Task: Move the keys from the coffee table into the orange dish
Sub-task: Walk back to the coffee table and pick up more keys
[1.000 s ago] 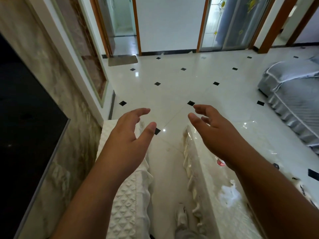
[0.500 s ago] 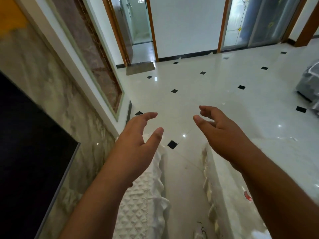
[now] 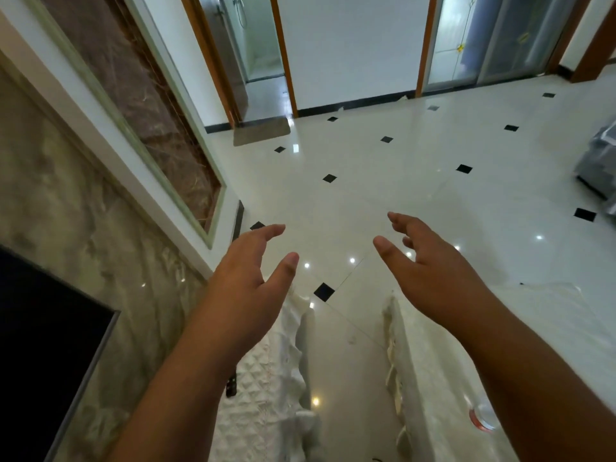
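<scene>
My left hand (image 3: 248, 281) is raised in mid-air at the centre left, fingers relaxed and spread, holding nothing. My right hand (image 3: 430, 265) is raised opposite it at the centre right, fingers loosely extended, also holding nothing. Below my right forearm lies the white coffee table (image 3: 443, 378) with its carved edge. Neither keys nor an orange dish show in the head view.
A low cabinet under a white quilted cloth (image 3: 266, 395) stands at the lower left, with a small dark object (image 3: 231, 387) on it. A black TV screen (image 3: 43, 345) hangs on the marble wall. A round red-rimmed object (image 3: 481, 418) lies on the table. A grey covered sofa (image 3: 600, 161) sits at the right.
The view has swung up and left: the sofa slid toward the right edge and less of the coffee table shows. Both hands stay raised and hold nothing.
</scene>
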Available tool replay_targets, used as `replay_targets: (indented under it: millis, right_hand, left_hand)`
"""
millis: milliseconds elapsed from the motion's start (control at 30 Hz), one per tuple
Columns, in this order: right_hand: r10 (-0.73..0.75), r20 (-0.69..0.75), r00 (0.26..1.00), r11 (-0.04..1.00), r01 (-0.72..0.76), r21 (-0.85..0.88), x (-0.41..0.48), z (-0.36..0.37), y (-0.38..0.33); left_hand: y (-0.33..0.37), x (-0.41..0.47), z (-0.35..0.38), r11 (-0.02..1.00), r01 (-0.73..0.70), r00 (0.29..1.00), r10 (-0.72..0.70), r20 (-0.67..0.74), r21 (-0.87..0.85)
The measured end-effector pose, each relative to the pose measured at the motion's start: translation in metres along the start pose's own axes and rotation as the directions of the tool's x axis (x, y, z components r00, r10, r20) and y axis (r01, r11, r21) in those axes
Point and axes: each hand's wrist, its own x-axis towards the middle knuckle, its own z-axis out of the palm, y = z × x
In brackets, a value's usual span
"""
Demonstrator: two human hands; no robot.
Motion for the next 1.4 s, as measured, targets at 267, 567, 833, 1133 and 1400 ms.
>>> replay_targets:
  millis: [267,567,833,1133,1400]
  right_hand:
    - [0.096,-0.004,0.995,0.993,-0.096,-0.069,0.068,0.002,0.015]
    - [0.097,-0.094,0.991,0.987,-0.108,-0.119,0.191,0.029,-0.019]
    - [0.107,-0.116,0.988,0.986,-0.120,-0.119,0.269,0.066,-0.044]
    - [0.098,-0.097,0.990,0.987,-0.110,-0.119,0.348,0.088,-0.052]
    - [0.086,-0.063,0.994,0.995,-0.088,-0.044,0.438,0.088,-0.040]
  left_hand:
    - [-0.012,0.082,0.029,0.996,-0.032,0.996,0.038,0.075,-0.079]
    - [-0.056,0.216,0.019,0.991,-0.062,0.989,0.078,0.126,-0.122]
    - [-0.097,0.308,0.004,0.987,-0.063,0.985,0.086,0.151,-0.149]
    - [-0.133,0.368,0.011,0.985,-0.004,0.985,0.034,0.166,-0.175]
    - [-0.124,0.450,0.026,0.997,-0.032,0.990,0.041,0.132,-0.068]
